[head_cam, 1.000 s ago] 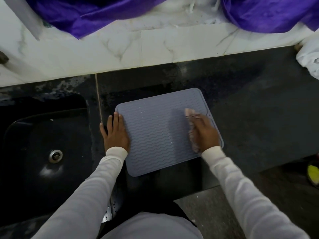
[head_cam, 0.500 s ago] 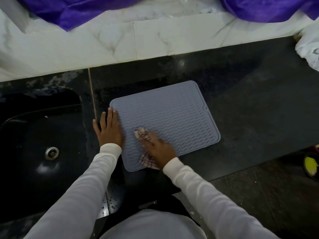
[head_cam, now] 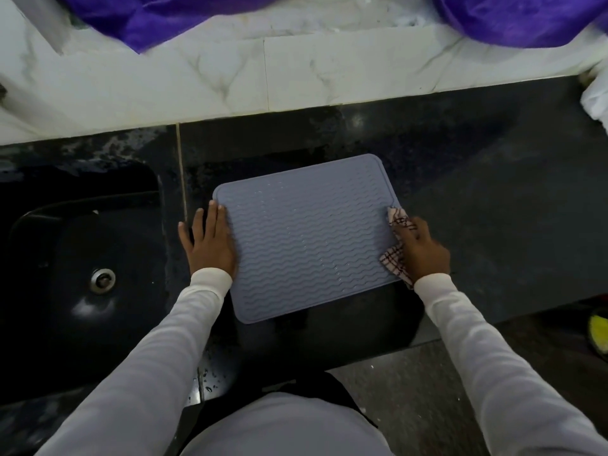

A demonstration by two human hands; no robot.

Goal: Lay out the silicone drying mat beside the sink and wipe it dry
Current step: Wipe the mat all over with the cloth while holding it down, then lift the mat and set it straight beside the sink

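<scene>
Mat [head_cam: 309, 238] lay flat on the black counter [head_cam: 493, 225], just right of the sink [head_cam: 82, 258], slightly rotated. My left hand [head_cam: 210, 245] pressed flat, fingers [head_cam: 210, 218] straight and close together, half on the mat's left edge, half on the counter. My right hand [head_cam: 422, 250] sat at the mat's right edge, fingers curled down over a bunched checked cloth [head_cam: 396, 248], which touched the mat there. Mat was grey-blue silicone, rounded rectangle, raised rim, wavy ridges across the whole face, a few small droplets glinting. Cloth was pale with dark and red grid lines. Counter was dark speckled stone, wet patches near the sink seam. Sink was black, with a round metal drain [head_cam: 103, 280]. White marbled ledge [head_cam: 230, 77] ran behind, purple fabric [head_cam: 164, 14] draped over it. White long sleeves [head_cam: 158, 357] on both arms.
</scene>
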